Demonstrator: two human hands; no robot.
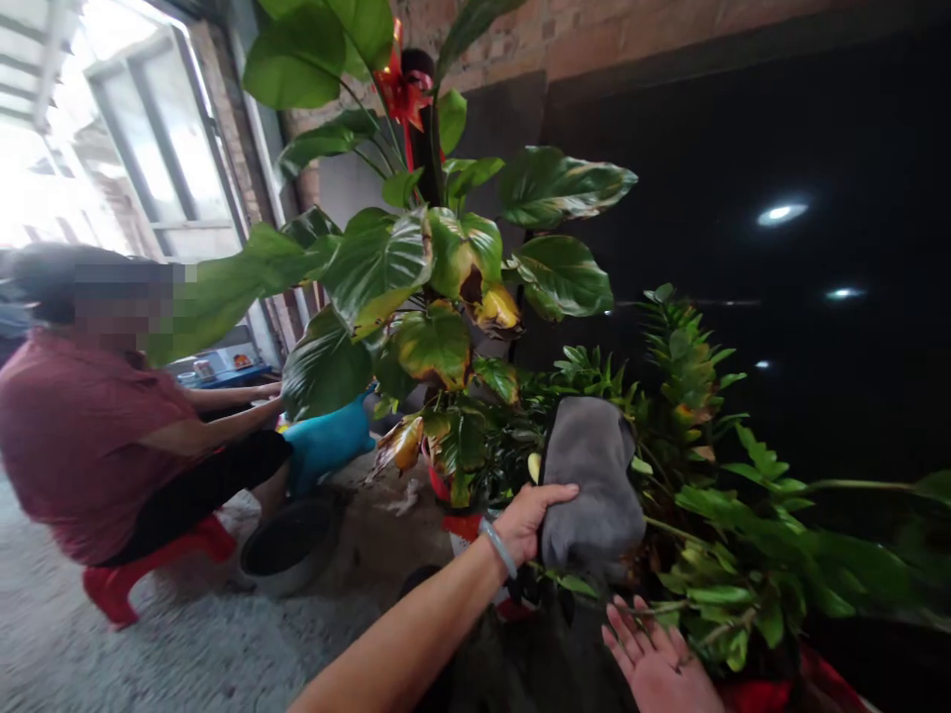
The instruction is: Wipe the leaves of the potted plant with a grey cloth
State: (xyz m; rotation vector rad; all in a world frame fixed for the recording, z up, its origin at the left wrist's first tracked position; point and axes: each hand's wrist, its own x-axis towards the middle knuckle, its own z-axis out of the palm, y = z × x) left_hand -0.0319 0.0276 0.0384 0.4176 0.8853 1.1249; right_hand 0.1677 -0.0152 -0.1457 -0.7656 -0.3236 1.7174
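Note:
My left hand (531,517), with a pale bangle at the wrist, grips a folded grey cloth (594,485) by its left edge, thumb on top. The cloth hangs in front of a bushy green plant (680,356). Lower right, my right hand (658,659) is palm up with fingers spread, holding nothing; its fingertips are close to the low leaves and a stem. Straight ahead stands a tall large-leaved plant (382,257), several of its lower leaves yellow and brown. A red ribbon bow (405,84) is tied near its top.
At left, a person in a red shirt (89,436) sits on a low red stool (159,564), beside a dark basin (286,545) and a turquoise item (327,441). A dark glossy panel (743,149) stands behind the plants. An open metal-framed door (163,139) is far left.

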